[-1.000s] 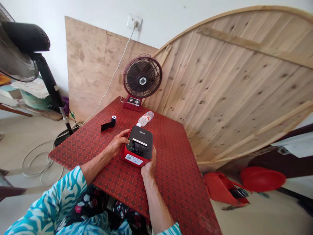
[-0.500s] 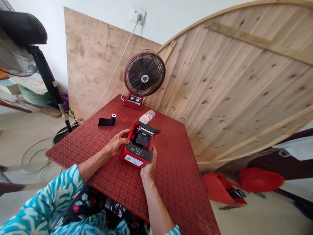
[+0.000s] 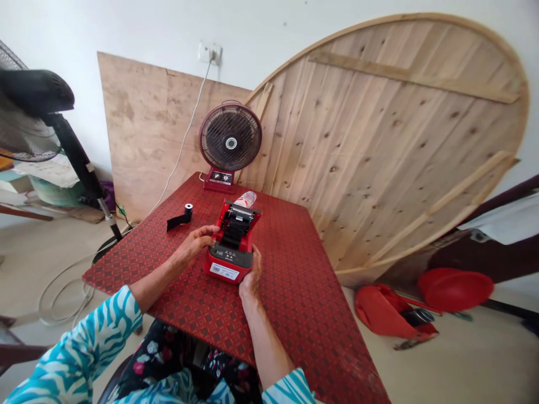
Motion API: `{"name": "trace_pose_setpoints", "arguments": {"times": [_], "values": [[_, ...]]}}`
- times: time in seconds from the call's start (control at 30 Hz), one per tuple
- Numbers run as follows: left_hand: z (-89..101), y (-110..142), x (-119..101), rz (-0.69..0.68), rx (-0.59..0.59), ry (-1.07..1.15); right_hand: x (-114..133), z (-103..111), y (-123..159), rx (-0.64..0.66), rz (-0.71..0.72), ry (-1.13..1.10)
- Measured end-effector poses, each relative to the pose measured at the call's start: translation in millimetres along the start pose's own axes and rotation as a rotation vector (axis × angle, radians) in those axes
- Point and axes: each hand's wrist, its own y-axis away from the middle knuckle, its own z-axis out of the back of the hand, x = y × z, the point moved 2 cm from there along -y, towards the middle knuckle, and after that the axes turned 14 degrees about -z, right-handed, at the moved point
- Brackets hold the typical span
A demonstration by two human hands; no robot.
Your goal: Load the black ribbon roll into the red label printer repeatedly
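Note:
A small red and black label printer sits on the red patterned table, its lid standing open toward the far side. My left hand rests against the printer's left side with fingers curled onto it. My right hand grips the printer's near right corner. A black roll with a loose strip lies on the table to the left, apart from both hands. A clear plastic bottle lies on its side just behind the printer.
A red table fan stands at the table's far edge, its cable running up to a wall socket. A large round wooden board leans at the right. A black pedestal fan stands left. Red basins lie on the floor.
The printer's black lid, shut a second ago, has swung up and now stands fully open. Both hands have stayed on the printer's sides.

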Motion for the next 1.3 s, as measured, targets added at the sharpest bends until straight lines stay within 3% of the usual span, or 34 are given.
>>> {"name": "trace_pose_setpoints", "arguments": {"times": [0.1, 0.2, 0.33, 0.5, 0.73, 1.07, 1.2, 1.3], "values": [[-4.6, -11, -26, -0.306, 0.124, -0.400, 0, -2, 0, -0.043, -0.087, -0.062], [-22.9, -29, -41, -0.428, 0.425, -0.659, 3, -5, 0, -0.041, -0.116, -0.083], [-44.9, -57, -35, -0.372, 0.711, -0.952, 3, -9, -2, -0.025, -0.119, -0.102], [-54.5, -76, -20, -0.304, 0.807, -1.325, 4, -12, -5, -0.039, -0.088, -0.113], [-70.8, -74, -26, -0.206, 0.977, -1.643, 3, -14, -7, -0.019, -0.113, -0.141], [-74.9, -73, -56, -0.179, 1.081, -1.747, 2, -14, -9, -0.025, -0.103, -0.147], [-70.1, -68, -79, -0.184, 1.007, -1.536, 2, -14, -8, -0.014, -0.089, -0.143], [-50.8, -65, -102, -0.266, 0.911, -1.295, 2, -13, -6, -0.005, -0.089, -0.144]]}}
